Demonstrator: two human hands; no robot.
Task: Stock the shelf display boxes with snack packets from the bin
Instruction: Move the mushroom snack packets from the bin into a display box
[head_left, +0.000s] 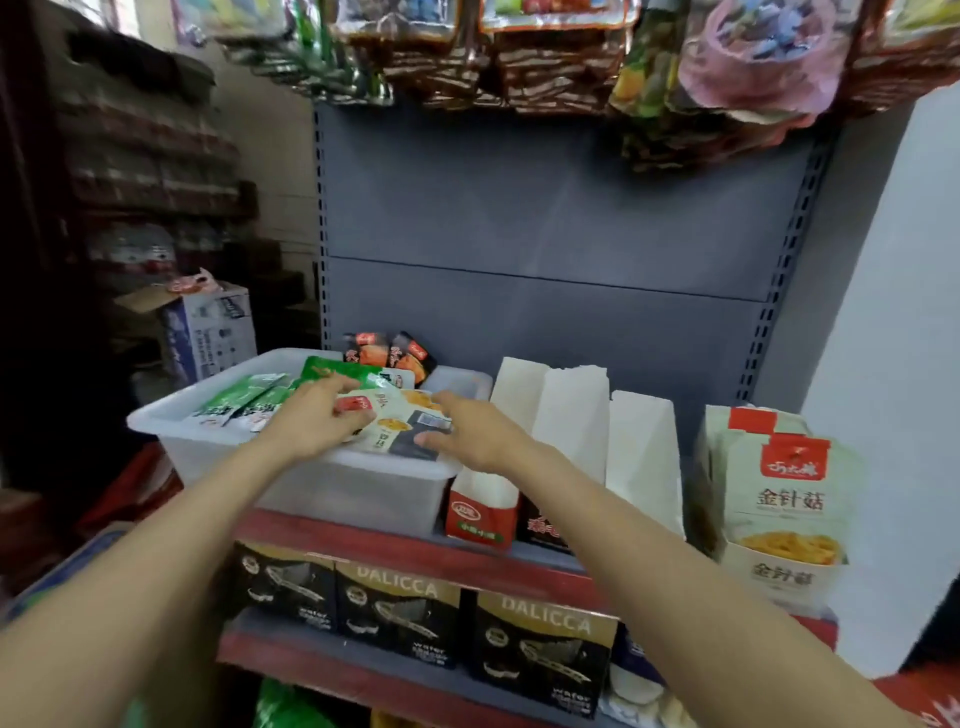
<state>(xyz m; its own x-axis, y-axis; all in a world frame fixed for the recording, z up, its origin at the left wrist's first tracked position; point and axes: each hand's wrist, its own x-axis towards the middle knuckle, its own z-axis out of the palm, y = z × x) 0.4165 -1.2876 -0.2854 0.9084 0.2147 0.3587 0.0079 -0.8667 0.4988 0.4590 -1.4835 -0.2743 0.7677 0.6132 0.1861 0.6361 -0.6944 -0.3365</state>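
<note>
Hidden: the bottom of the bin (291, 486) is covered by packets; the insides of the display boxes (582, 415) cannot be seen from this angle; goods hanging along the top are blurred.
Left hand (317, 421): reaches into the bin, fingers curled down onto a white and red packet (358, 405); its grip looks closed on that packet, though the fingertips are partly hidden.
Right hand (478, 428): over the bin's right edge, fingers straight and released, fingertips touching a dark and white packet (415, 431).
Snack packets: piled in the bin, green ones (244, 400) on the left, orange and black ones (389, 353) at the back.
Around: white display boxes stand just beside the bin on the right; a mushroom snack box (784, 493) stands farther right; black wafer boxes (400, 608) sit on the shelf below.
Surface: a red-edged shelf (415, 545) with a grey back panel (545, 208).
Room: a dim storeroom with stacked goods on the left; a cardboard box (208, 327) behind the bin.
</note>
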